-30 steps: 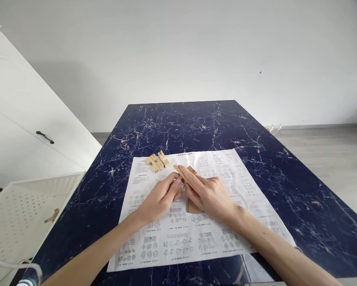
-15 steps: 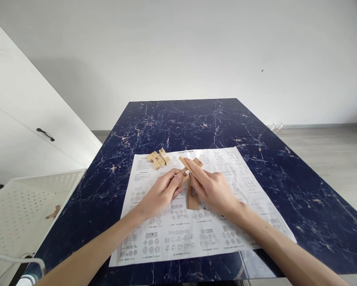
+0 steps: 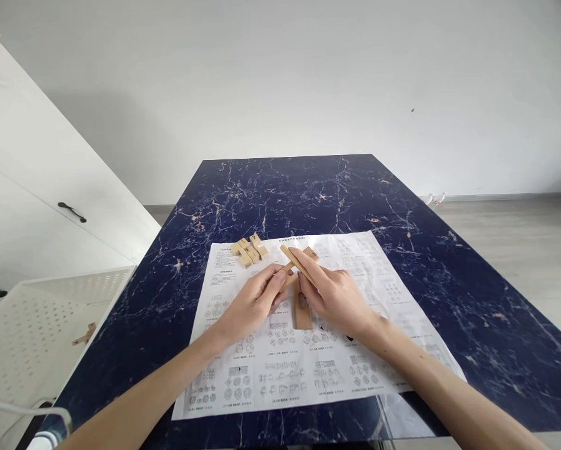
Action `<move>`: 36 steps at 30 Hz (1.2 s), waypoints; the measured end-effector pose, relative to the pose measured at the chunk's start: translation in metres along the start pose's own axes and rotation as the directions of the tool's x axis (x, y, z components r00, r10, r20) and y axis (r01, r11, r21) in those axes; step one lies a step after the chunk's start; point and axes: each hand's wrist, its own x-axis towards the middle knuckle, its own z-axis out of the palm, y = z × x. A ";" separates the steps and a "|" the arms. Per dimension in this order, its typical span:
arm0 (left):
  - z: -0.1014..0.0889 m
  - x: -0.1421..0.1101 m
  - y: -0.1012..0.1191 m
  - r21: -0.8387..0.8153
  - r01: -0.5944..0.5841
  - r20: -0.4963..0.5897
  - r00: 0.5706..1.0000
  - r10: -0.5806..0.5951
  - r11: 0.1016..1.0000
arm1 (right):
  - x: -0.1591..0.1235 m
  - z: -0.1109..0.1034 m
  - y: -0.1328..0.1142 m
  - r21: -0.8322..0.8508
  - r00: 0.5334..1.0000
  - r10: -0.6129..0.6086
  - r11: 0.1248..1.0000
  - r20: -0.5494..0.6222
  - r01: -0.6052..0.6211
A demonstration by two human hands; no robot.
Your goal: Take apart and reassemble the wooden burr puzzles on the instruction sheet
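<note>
My left hand (image 3: 262, 292) pinches a notched wooden puzzle piece (image 3: 288, 279) over the middle of the printed sheet (image 3: 243, 369). In my right hand (image 3: 331, 290) is a slim wooden stick (image 3: 290, 255), slanting across the left hand's piece; the two meet or overlap. Below my right fingers lies another flat wooden piece (image 3: 303, 319), partly hidden. A further wooden piece with dark markings (image 3: 312, 254) shows just beyond my right fingers. To the upper left, an interlocked cluster of light wooden puzzle pieces (image 3: 249, 251) rests on the sheet's top edge.
The sheet, covered with small diagrams, lies on a dark blue marbled table (image 3: 280, 194). At left stand a white perforated basket (image 3: 37, 312) with a small wooden piece (image 3: 84, 334) in it and a white cabinet (image 3: 50, 169). A white cable (image 3: 27, 409) curls at the lower left.
Both hands stay in nearly the same place. The wooden pieces in them have shifted only very slightly against each other.
</note>
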 end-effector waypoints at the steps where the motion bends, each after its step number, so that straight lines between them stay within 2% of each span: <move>1: 0.000 0.000 0.001 0.007 -0.001 -0.001 1.000 0.001 1.000 | 0.000 0.000 0.000 0.001 1.000 0.000 1.000 0.001 0.000; 18: 0.001 0.000 0.004 0.037 -0.030 0.009 1.000 0.030 0.999 | 0.002 -0.009 -0.003 0.072 0.998 0.060 0.996 -0.002 -0.060; 24: 0.001 -0.002 0.003 0.021 -0.014 0.010 1.000 0.014 1.000 | 0.002 -0.011 -0.002 0.148 0.998 0.038 0.988 0.056 -0.046; 36: 0.001 -0.002 0.001 -0.025 0.000 0.047 0.999 0.001 1.000 | 0.000 -0.008 0.001 0.128 0.998 -0.014 0.992 0.055 0.007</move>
